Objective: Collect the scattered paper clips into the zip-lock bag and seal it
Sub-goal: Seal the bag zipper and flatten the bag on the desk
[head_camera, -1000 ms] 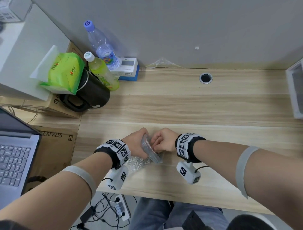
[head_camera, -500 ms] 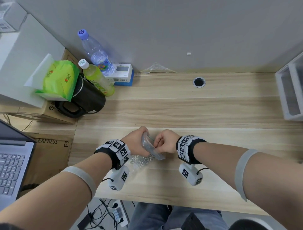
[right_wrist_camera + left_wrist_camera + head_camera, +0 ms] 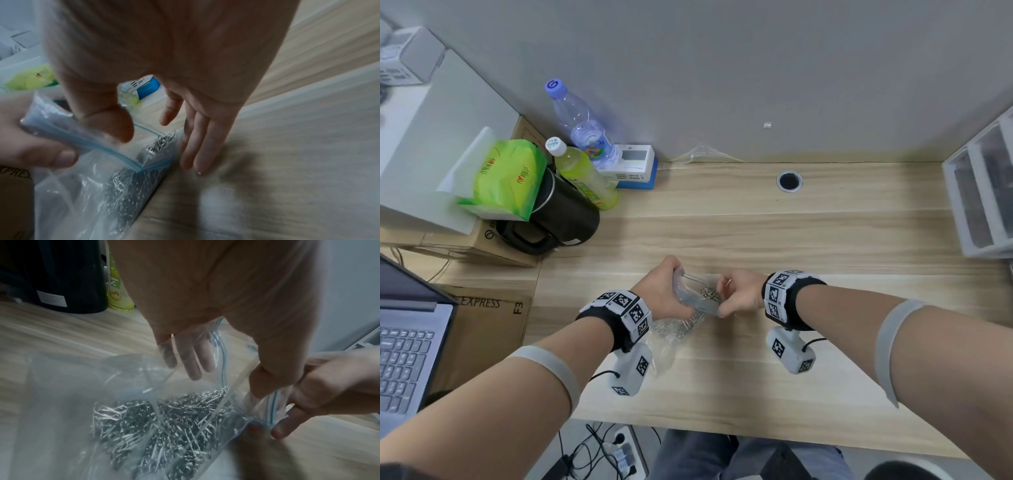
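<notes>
A clear zip-lock bag [image 3: 671,342] with a blue zip strip hangs between both hands over the middle of the wooden desk [image 3: 791,240]. Its lower part lies on the desk. Inside is a heap of silver paper clips [image 3: 690,322], seen close up in the left wrist view as paper clips [image 3: 164,418]. My left hand [image 3: 681,291] grips the bag's top edge, thumb in front and fingers [image 3: 189,360] showing through the plastic. My right hand [image 3: 722,298] pinches the other end of the zip strip, its thumb [image 3: 111,123] on the bag [image 3: 61,194]. The bag's mouth gapes partly.
At the back left stand a black kettle [image 3: 561,212], a green tissue pack [image 3: 506,174], two bottles [image 3: 585,174] and a white and blue box [image 3: 635,166]. A laptop [image 3: 404,342] and cardboard box [image 3: 482,325] lie left. A white drawer unit [image 3: 983,198] stands right.
Both hands still hold the bag. They have drawn slightly apart along its top edge, and the mouth now shows clips near the top. The head view has shifted a little.
</notes>
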A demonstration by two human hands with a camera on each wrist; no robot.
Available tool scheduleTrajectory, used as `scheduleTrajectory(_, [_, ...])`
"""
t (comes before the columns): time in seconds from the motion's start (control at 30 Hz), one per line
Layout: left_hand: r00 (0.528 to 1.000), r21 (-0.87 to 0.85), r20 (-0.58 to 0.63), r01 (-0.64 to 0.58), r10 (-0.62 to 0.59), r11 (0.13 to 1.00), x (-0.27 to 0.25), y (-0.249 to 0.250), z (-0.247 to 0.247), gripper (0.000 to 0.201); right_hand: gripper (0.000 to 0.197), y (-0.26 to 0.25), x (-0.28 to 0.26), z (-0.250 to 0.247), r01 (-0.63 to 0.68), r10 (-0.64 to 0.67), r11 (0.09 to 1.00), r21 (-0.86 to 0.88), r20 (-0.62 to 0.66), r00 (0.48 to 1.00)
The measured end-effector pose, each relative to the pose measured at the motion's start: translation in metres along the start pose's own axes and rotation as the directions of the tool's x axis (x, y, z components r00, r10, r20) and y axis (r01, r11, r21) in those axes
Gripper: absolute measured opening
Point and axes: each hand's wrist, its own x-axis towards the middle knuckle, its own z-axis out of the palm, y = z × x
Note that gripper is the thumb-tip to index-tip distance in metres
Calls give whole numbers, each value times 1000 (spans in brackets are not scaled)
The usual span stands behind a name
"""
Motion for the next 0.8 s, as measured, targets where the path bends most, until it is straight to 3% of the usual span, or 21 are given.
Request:
scheduleTrajectory(0.1, [999,-36,-27,20,-21,999,3,1,1,73,43,-1,3,1,42,-50,993,-114,-70,996])
scheduleTrajectory(0.3, [990,-71,-136,21,-30,997,7,14,-5,80,12,-9,-5,-19,76,-102,988,-135,-204,974])
scheduleTrajectory(0.4, [987,-113,-159,8,-26,994,11,23,-13,82,9,-13,-7,-38,73,-107,989,-125,-288,952])
scheduleTrajectory(0.47, [985,-141,-167,11,-34,990,14,31,-22,68,14,-16,-10,-55,72,-119,986,-152,-330,936])
scheduleTrajectory(0.57, [975,-220,-215,1,-50,975,22,39,-34,26,16,-23,-18,-80,80,-165,973,-217,-412,896])
scheduleTrajectory(0.63, [969,-298,-244,-40,-35,954,29,42,-39,10,15,-28,-24,-94,78,-196,961,-265,-458,867])
scheduleTrajectory(0.73, [974,-457,-223,-83,-23,886,33,47,-42,16,14,-33,-30,-111,74,-211,960,-271,-519,828])
scheduleTrajectory(0.8, [978,-513,-209,-91,-21,853,34,56,-41,21,19,-38,-33,-115,105,-229,957,-272,-480,847])
